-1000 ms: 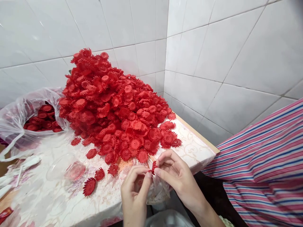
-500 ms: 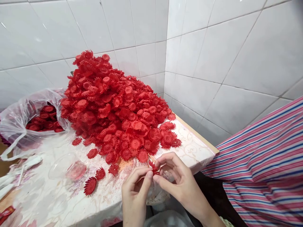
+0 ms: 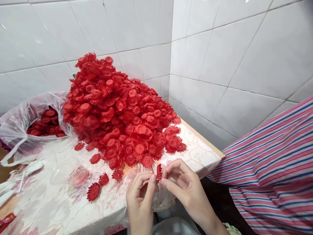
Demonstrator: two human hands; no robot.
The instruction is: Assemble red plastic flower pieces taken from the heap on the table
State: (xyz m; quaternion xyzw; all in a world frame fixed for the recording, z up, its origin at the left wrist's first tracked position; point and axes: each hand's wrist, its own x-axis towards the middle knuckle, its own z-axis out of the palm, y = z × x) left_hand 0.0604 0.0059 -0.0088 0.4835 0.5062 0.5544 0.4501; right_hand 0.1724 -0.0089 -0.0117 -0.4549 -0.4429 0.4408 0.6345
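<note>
A small red fringed paper-like flower piece [image 3: 159, 171] stands edge-on between my two hands, over the table's front edge. Thumb and forefinger of my left hand [image 3: 141, 197] are pinched together at its left side. From the right, my right hand [image 3: 187, 187] pinches it with thumb and forefinger, the other fingers curled. Just beyond my hands rises a large heap of similar red flower pieces [image 3: 117, 107]. A few lie loose in front of it, including a darker red piece [image 3: 93, 192].
A clear plastic bag [image 3: 14, 130] with darker red pieces stands at the left. Near it lie a transparent plastic cup [image 3: 60, 171] and white scraps [image 3: 33, 167]. Tiled walls [image 3: 210, 55] meet behind the table [image 3: 63, 215]. Striped pink-and-blue fabric [image 3: 276, 166] hangs at the right.
The flower piece between my fingers has turned from a tilted, partly covered pose to upright and edge-on. My right hand has shifted slightly right, widening the gap between my fingertips.
</note>
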